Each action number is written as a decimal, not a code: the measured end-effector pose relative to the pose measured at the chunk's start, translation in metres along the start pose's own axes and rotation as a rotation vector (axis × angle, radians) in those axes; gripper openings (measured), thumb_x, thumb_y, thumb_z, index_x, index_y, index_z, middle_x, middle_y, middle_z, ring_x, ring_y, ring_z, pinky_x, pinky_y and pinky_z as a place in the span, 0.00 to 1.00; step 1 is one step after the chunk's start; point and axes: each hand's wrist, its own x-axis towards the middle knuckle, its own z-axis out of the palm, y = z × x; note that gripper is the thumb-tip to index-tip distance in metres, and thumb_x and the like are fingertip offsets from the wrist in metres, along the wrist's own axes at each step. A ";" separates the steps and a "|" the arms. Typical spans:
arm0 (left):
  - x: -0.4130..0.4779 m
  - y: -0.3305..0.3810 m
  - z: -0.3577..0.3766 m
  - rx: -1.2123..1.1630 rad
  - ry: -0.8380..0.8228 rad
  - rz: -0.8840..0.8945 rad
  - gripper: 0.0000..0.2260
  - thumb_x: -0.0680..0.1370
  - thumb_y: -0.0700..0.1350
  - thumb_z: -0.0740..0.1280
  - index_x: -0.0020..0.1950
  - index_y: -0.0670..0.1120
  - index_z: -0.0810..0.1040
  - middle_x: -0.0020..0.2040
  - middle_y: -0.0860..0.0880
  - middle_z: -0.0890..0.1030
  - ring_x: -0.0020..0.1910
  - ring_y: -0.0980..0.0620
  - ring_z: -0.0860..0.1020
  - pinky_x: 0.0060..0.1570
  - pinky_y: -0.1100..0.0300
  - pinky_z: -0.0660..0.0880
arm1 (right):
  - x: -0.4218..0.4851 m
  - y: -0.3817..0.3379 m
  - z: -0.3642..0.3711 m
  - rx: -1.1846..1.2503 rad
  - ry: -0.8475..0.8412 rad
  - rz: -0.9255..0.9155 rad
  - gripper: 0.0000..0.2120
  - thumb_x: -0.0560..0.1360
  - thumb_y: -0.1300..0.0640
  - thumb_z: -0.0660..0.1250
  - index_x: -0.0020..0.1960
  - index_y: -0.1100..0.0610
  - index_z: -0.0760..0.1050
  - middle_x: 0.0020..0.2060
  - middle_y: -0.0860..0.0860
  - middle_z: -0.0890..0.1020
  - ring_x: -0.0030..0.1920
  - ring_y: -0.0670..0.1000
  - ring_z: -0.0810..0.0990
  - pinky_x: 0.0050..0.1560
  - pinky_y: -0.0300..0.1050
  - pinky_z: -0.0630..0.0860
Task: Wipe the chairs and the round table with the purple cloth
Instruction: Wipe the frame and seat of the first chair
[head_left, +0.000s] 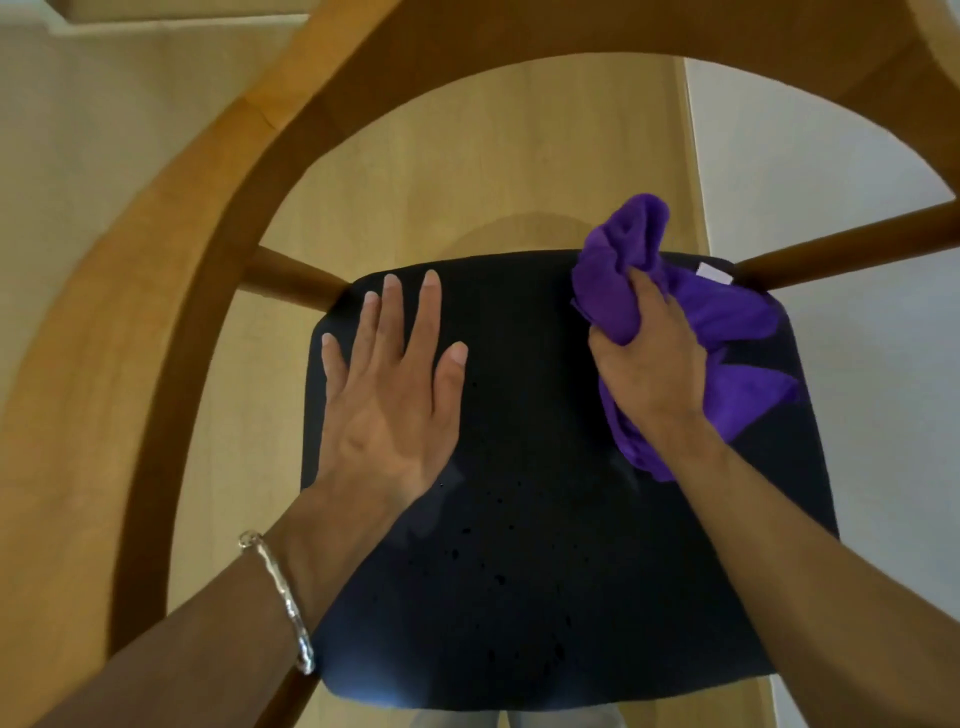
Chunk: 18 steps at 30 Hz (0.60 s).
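Here, purple cloth (711, 317) bunched in right hand (649, 364).

The cloth (722, 312) is bright purple with a small white tag (714, 273); the seat (519, 519) is plain black, flecked with darker spots. The frame (218, 218) is honey-brown wood, the floor (467, 182) a paler tan with faint grain, whitish at the right. The bracelet (283, 597) is silver.

Indoor room, likely a home dining corner.
A wooden chair (208, 218) with a curved back and dark seat (519, 519) stands on a pale wood-look floor (467, 171); a white surface (831, 182) lies at 2 o'clock.
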 end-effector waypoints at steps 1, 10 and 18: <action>-0.002 -0.002 -0.003 -0.008 0.011 0.005 0.25 0.78 0.59 0.36 0.74 0.57 0.33 0.77 0.50 0.40 0.75 0.52 0.38 0.73 0.46 0.39 | 0.000 -0.010 0.007 0.011 -0.011 0.004 0.30 0.72 0.43 0.61 0.72 0.51 0.63 0.65 0.54 0.73 0.64 0.57 0.73 0.63 0.62 0.72; -0.019 -0.021 -0.017 -0.003 0.116 -0.042 0.22 0.78 0.60 0.36 0.70 0.60 0.33 0.77 0.51 0.41 0.74 0.57 0.38 0.72 0.50 0.37 | -0.074 -0.144 0.106 -0.333 -0.500 -0.456 0.34 0.79 0.46 0.60 0.78 0.54 0.47 0.77 0.57 0.52 0.77 0.59 0.48 0.75 0.62 0.50; -0.010 0.027 0.006 -0.069 0.079 0.072 0.25 0.76 0.62 0.33 0.72 0.59 0.34 0.78 0.50 0.42 0.75 0.52 0.40 0.72 0.46 0.39 | -0.007 -0.035 0.000 -0.245 -0.187 -0.240 0.21 0.76 0.53 0.62 0.68 0.56 0.69 0.62 0.56 0.76 0.61 0.60 0.74 0.59 0.51 0.71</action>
